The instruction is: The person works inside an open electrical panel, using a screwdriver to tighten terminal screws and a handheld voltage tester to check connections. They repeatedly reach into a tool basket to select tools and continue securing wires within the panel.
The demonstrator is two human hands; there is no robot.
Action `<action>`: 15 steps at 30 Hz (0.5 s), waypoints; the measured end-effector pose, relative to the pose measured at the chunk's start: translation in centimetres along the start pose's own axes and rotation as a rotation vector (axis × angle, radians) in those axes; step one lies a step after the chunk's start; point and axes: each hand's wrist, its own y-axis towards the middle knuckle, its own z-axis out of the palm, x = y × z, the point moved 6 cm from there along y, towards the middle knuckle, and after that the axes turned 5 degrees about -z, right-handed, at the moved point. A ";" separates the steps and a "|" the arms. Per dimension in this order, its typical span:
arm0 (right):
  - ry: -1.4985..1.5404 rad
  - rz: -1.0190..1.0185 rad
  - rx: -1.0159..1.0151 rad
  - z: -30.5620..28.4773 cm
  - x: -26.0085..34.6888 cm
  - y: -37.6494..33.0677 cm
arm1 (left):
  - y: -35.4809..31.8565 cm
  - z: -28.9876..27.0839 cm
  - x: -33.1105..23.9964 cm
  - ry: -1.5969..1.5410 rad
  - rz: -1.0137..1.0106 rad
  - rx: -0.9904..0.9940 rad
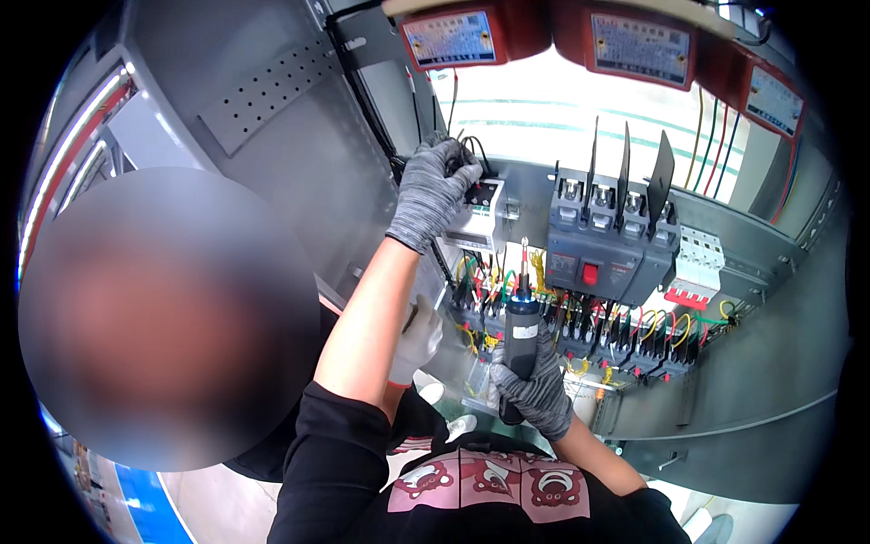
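My left hand (433, 192), in a grey knit glove, is at the top of a white module with a black terminal face (486, 194). Its fingers are closed on thin black wires (473, 145) that loop up beside the module. In my right hand (542, 388), gloved alike, is a black cordless screwdriver (522, 337), upright with its bit pointing up and away. The bit's tip stands apart from the module, a little below and to its right. My right fingers wrap round the handle.
Right of the module sits a large grey circuit breaker (607, 245) with upright black barriers, then a white miniature breaker (700, 257). Below runs a row of small wired breakers (625, 349). Red transformers (535, 36) hang overhead. Another person's white-gloved hand (419, 337) is close to my left forearm.
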 end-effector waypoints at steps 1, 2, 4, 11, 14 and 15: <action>0.068 0.075 0.010 -0.2 -1.3 -0.2 | 0.0 0.2 0.1 0.038 -0.013 0.000; 0.136 0.150 0.019 -0.3 -2.3 -0.5 | 0.0 0.3 0.1 0.076 -0.027 -0.001; 0.309 0.199 0.054 0.5 -1.0 -0.5 | 0.4 0.4 -0.2 0.148 0.039 0.011; 0.489 0.341 0.225 2.0 -1.5 -2.9 | -0.1 0.1 1.3 -0.109 0.007 0.019; 0.365 0.505 0.192 2.2 -3.2 -5.1 | 0.5 -0.2 0.6 0.137 0.111 0.041; 0.316 0.494 0.123 2.3 -2.8 -5.9 | 0.4 -0.1 0.5 0.186 0.148 0.051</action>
